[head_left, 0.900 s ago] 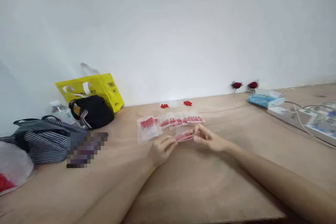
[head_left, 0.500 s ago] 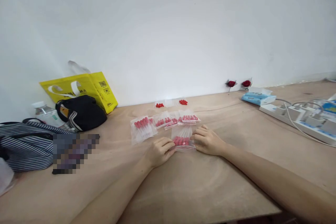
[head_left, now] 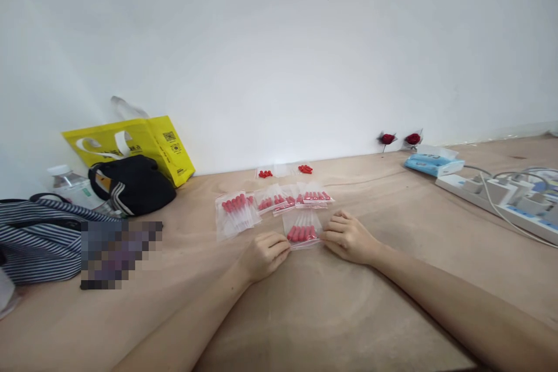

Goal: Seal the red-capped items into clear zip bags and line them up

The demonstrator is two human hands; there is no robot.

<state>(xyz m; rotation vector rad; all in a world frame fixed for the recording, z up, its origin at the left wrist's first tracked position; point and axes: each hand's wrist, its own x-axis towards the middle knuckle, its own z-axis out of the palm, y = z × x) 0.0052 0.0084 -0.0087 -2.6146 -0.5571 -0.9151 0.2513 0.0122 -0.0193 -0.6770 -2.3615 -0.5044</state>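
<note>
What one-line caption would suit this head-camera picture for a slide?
Left hand and right hand press a clear bag of red pieces flat on a wooden table.

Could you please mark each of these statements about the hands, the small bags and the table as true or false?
1. Both hands, left hand and right hand, touch one small clear bag of red pieces lying flat on the table. True.
2. That bag is lifted clear of the table. False: it lies on it.
3. A row of similar bags lies just beyond it. True.
4. The yellow bag stands on the right. False: it is far left, by the wall.
</note>
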